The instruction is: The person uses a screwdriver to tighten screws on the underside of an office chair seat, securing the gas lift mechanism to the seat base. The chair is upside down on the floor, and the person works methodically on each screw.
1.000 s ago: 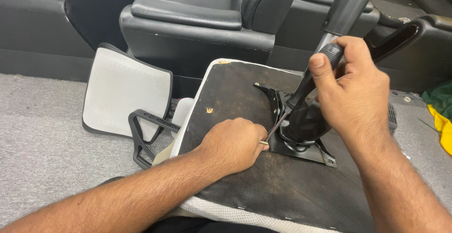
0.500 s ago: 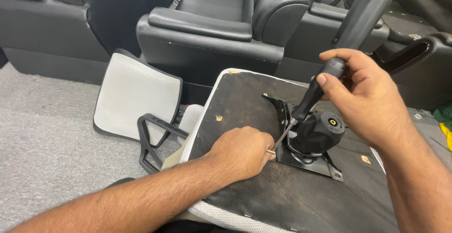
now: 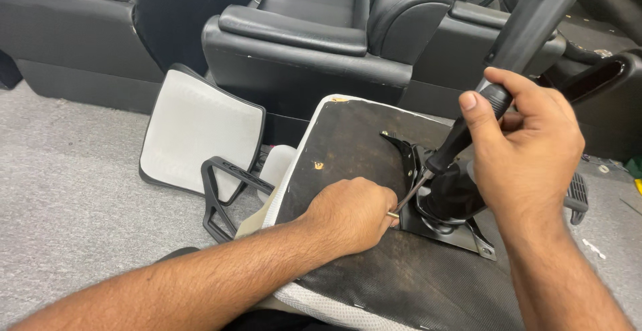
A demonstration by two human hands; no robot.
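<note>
The screwdriver (image 3: pixel 461 134) has a thick black handle and a thin metal shaft. Its long axis slants from the handle at upper right down to the tip at lower left, where it meets a screw (image 3: pixel 392 214) at the edge of the metal mounting plate (image 3: pixel 461 236). The right hand (image 3: pixel 528 147) is wrapped tight around the handle. The left hand (image 3: pixel 351 214), curled closed, pinches the screw by the tip. The plate sits on the dark underside of an upturned chair seat (image 3: pixel 361 150), near the middle. A white mesh backrest (image 3: pixel 200 134) lies on the grey carpet (image 3: pixel 67 197) to the left.
</note>
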